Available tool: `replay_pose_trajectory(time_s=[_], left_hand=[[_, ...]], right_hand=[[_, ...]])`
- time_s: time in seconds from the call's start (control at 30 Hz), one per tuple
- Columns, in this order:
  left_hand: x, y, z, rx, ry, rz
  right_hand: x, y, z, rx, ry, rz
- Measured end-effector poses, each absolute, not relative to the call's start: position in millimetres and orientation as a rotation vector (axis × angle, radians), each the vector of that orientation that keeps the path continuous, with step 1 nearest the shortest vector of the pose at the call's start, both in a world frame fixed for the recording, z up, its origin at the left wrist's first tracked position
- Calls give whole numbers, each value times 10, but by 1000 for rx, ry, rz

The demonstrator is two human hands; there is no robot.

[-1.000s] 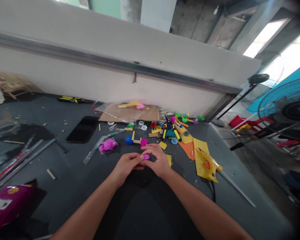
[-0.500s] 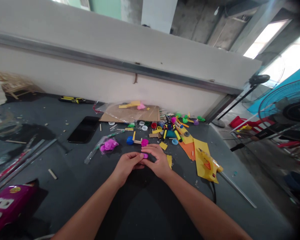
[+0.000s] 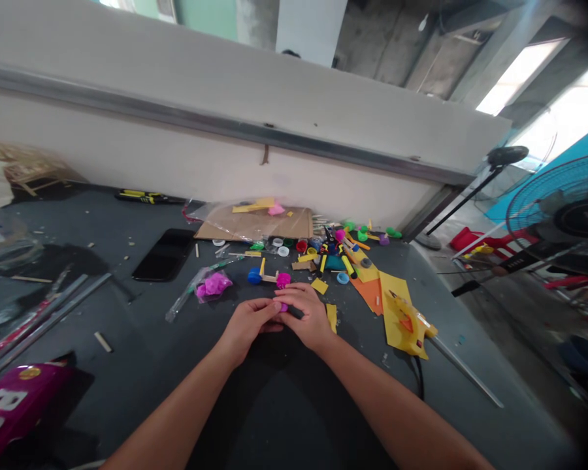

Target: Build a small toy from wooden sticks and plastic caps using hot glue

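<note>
My left hand (image 3: 247, 324) and my right hand (image 3: 306, 317) meet at the middle of the dark work table (image 3: 127, 313), fingertips pressed around a small magenta piece (image 3: 284, 307). Most of that piece is hidden by my fingers. Just beyond my right hand lies a small toy frame of wooden sticks with a blue wheel (image 3: 254, 276) and a magenta wheel (image 3: 283, 280). A yellow paper scrap (image 3: 332, 317) lies beside my right hand.
Magenta material in a clear plastic bag (image 3: 212, 284) lies to the left, near a black phone (image 3: 165, 254). Bottle caps, markers and cardboard (image 3: 255, 223) crowd the back. Yellow foam sheets (image 3: 404, 320) lie right. A wall runs behind; a fan (image 3: 558, 209) stands right.
My hands have closed in slightly around the magenta piece, and less of it shows now. The view has shifted only a little.
</note>
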State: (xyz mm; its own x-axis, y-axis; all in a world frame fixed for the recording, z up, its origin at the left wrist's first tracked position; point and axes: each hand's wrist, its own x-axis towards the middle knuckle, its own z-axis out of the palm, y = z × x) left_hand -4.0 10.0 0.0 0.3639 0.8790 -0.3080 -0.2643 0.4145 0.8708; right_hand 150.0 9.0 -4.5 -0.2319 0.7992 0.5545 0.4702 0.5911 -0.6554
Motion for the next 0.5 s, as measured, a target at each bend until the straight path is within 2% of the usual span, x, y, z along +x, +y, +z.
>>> replay_pose_trajectory(time_s=[0.5], left_hand=[[-42,99,-26,869,912,836]], right_hand=[[1461,84,-50,-1007,-1894,442]])
